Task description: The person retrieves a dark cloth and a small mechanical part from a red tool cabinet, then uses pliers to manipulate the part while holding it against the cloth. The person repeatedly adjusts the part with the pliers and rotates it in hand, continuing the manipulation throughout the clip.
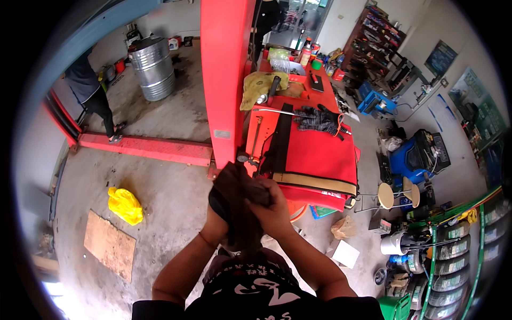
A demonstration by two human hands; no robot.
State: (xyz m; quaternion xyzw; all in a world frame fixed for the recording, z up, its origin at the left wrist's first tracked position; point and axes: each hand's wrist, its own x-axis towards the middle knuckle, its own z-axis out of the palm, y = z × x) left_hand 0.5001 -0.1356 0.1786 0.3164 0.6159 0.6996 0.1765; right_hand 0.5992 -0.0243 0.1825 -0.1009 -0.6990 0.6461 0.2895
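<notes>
In front of my body I hold a dark brown cloth, bunched up and hanging between both hands. My left hand grips its left side, next to a black curved edge of something mostly hidden by the folds. On the other side, my right hand pinches the cloth with bent fingers. Just beyond the hands is a red workbench with a red cover draped over it. On that cover lie a dark grey work glove and a long metal bar.
A red lift post rises straight ahead, its red base beam running left. On the floor lie a yellow bag and a wooden board. Tyres are racked at right. Another person stands far left, beside a metal drum.
</notes>
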